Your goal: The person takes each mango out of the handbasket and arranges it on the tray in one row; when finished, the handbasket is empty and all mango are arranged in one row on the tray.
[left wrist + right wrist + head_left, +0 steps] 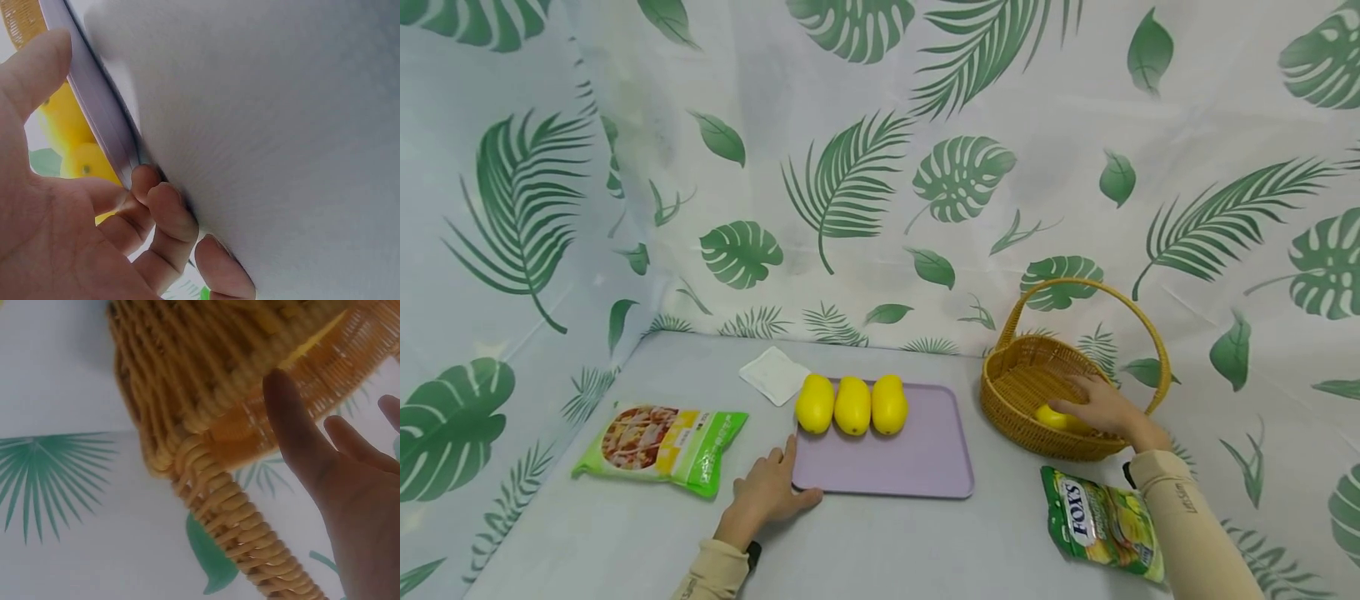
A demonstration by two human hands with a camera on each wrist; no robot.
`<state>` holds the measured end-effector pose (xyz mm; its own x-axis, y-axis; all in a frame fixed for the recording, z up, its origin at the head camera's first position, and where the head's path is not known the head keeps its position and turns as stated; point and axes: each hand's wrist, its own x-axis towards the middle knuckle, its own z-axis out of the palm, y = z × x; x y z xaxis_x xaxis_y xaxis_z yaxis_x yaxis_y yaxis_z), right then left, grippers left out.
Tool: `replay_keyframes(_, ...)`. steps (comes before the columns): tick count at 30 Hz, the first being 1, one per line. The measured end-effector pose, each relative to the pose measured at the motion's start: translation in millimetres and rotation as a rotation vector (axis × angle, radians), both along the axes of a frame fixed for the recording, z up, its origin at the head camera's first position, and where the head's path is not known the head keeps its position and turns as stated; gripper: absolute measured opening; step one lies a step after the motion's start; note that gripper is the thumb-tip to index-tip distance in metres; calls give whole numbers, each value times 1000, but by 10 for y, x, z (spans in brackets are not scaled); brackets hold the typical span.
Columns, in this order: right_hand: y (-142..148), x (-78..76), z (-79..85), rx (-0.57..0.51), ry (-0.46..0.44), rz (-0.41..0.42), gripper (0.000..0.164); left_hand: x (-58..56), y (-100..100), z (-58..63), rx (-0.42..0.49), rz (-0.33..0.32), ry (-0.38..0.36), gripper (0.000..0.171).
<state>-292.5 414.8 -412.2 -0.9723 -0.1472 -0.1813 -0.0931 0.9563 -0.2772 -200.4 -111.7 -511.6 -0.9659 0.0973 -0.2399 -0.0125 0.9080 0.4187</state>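
Three yellow oval fruits [852, 407] lie side by side at the back left of a pale purple tray [917, 458]. My left hand [769, 487] rests at the tray's front left corner, thumb by the front edge and fingers by the left side. In the left wrist view, its fingertips [169, 203] bend loosely beside the tray's rim. On the right, my right hand [1102, 407] reaches into a brown wicker basket [1030, 429] with an arched handle. Another yellow fruit [1060, 418] lies there, under that hand. The right wrist view shows spread, fairly straight fingers [290, 419] over the basket.
A green and white food bag [662, 446] with a pizza picture lies left of the tray. Behind the tray's left corner is a white square packet [773, 375]. A green FOX'S bag [1101, 521] lies in front of the basket, beside my right forearm. Leaf-printed cloth [850, 208] hangs behind.
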Motion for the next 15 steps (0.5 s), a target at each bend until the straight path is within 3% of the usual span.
replay_keyframes(15,136,-149,-53,73,-126,-50,96,-9,-4,-10,10,0,-7,102)
